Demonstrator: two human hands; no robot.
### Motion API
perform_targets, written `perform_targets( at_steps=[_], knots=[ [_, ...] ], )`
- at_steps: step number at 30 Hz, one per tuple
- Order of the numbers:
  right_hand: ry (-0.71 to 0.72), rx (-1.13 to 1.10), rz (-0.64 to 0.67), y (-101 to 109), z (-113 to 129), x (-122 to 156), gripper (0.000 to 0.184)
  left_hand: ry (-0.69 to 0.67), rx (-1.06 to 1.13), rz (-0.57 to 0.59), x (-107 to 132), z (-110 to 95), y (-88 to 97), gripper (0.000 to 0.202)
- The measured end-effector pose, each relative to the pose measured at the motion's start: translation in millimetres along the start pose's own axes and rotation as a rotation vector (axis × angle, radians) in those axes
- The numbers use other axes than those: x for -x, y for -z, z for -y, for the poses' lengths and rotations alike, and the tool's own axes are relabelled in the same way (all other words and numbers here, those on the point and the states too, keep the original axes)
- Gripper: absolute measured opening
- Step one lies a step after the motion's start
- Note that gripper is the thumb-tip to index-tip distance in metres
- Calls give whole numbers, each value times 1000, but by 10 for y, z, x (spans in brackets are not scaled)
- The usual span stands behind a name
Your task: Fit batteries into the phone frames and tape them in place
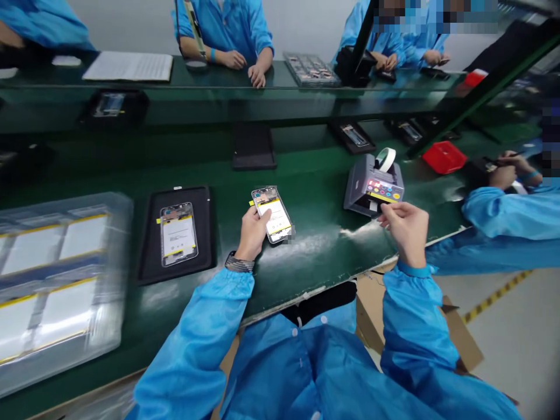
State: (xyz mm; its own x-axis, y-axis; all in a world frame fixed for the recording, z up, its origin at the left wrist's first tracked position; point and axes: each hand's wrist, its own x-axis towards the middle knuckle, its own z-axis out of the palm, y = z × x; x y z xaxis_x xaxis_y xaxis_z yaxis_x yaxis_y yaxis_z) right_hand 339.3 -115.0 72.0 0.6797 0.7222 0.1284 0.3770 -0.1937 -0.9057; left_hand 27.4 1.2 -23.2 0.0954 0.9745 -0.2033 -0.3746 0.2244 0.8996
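Observation:
My left hand [252,232] grips an opened phone body [275,217] by its left side, thumb across the white battery inside it. A yellow tab sticks out at the phone's upper left. At the right, my right hand [406,226] is pinched at the front slot of a grey tape dispenser [374,185], close to a short white strip of tape. A roll of tape [385,158] sits on top of the machine, and its panel is lit. Left of my left hand, a second opened phone body [179,234] lies in a black tray [149,256].
A clear plastic tray [111,332] of white batteries lies at far left. Another black tray [254,147] stands beyond the phone. A red bin [444,157] is right of the dispenser, near a co-worker's sleeve [499,213]. Other people sit across the green bench [306,169].

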Motion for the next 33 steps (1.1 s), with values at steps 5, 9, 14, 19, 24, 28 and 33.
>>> perform_targets(
  at_steps=[5,9,14,19,24,28,33],
  knots=[
    [-152,-52,-22,86,-135,-100,27,16,-15,-13,6,11,-29,34],
    [-137,-61,-62,-3,-209,-97,31,15,-30,-2,12,10,-42,31],
    [-117,-79,-87,-85,-249,-127,29,13,-28,11,5,16,-42,29],
    [-153,-99,-126,-164,-196,-110,20,4,-25,37,-1,31,-34,32],
    [-178,-116,-145,-199,-162,-82,14,1,-25,39,-3,33,-36,30],
    [-204,-112,-174,-233,-127,-74,8,0,-27,40,-9,37,-35,31],
    [-215,-115,-187,-243,-102,-70,6,-21,-26,49,-24,53,-28,32]
  ],
)
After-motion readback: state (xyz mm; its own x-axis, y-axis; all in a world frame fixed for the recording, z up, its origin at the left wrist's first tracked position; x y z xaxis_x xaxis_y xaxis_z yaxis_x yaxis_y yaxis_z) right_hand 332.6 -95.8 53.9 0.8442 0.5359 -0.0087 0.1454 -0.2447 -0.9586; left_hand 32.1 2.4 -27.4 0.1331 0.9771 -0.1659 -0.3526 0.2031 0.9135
